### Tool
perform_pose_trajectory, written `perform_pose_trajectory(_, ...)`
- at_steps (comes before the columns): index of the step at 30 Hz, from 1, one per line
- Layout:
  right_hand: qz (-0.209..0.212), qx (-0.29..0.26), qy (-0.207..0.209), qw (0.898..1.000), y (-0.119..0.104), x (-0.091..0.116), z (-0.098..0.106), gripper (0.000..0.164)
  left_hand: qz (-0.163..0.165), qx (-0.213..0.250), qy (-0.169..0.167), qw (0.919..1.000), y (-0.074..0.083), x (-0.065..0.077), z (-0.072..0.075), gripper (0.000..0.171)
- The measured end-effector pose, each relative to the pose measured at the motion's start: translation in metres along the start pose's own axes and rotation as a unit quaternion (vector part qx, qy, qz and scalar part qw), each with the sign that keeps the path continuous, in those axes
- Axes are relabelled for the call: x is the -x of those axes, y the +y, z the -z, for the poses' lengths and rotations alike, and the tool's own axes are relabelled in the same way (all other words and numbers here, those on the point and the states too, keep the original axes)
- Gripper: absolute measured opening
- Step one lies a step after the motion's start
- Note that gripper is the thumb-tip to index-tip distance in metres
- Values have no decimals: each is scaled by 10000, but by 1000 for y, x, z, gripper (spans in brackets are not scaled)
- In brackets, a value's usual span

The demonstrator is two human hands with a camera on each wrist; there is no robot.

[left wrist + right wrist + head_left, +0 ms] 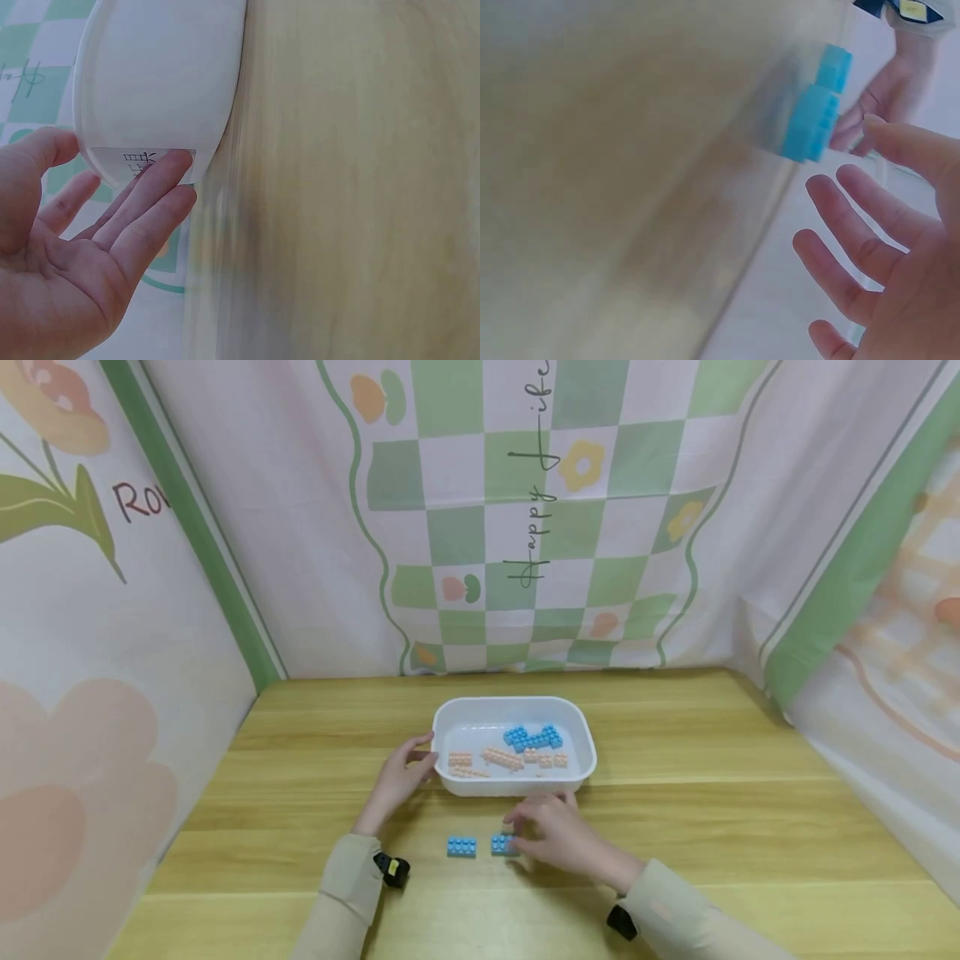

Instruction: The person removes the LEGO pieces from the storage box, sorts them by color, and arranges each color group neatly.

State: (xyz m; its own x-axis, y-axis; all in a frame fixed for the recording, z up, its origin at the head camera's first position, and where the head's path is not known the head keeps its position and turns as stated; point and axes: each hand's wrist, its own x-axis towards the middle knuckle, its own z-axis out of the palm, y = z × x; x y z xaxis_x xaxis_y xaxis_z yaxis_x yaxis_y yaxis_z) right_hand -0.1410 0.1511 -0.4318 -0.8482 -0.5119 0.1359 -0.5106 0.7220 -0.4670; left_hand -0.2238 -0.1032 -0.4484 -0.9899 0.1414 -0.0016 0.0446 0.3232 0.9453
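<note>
A white plastic tub (pixel 495 787) stands on the table, and my left hand (pixel 401 774) touches its left end. In the left wrist view the thumb is at the rim and the nearly straight fingers lie against a label (pixel 135 161) on the outer wall. Two blue toy bricks lie in front of the tub: a left brick (pixel 461 847) and a right brick (pixel 500 844). Beside the right brick hovers my right hand (pixel 558 835), partly covering it in the head view. Its fingers are spread and hold nothing in the right wrist view.
Inside the tub lie several blue bricks (pixel 534 739) at the back right and several pale pink bricks (pixel 502 758) along the front. The wooden table (pixel 300 760) ends at a patterned curtain (pixel 510 527). Fabric also hangs at both sides.
</note>
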Motion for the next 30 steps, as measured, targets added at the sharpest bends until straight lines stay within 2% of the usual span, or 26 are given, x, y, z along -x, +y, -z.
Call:
perform_pose_trajectory(6,122,62,666,9977,-2,-3,16,19,47,47,23,10000,0,0,0,43)
perform_pose_trajectory(7,219,51,785,9967,-1,-5,19,19,53,47,1,10000,6,3,0,43)
perform_pose_trajectory(11,376,-188,1018,9939,0,-11,35,16,1,49,-4,10000,6,2,-1,44)
perform_pose_trajectory(13,345,-388,1048,9931,2,-15,44,16,9,55,22,10000,7,2,-1,43)
perform_pose_trajectory(14,267,-454,1055,9930,2,-17,49,16,9,68,59,10000,2,-1,-2,43)
perform_pose_trajectory(20,82,-612,1260,9901,7,-37,65,17,-33,61,147,9999,2,1,-2,41)
perform_pose_trajectory(30,-329,-622,1007,9924,24,-63,69,19,-79,127,104,9998,2,4,-1,41)
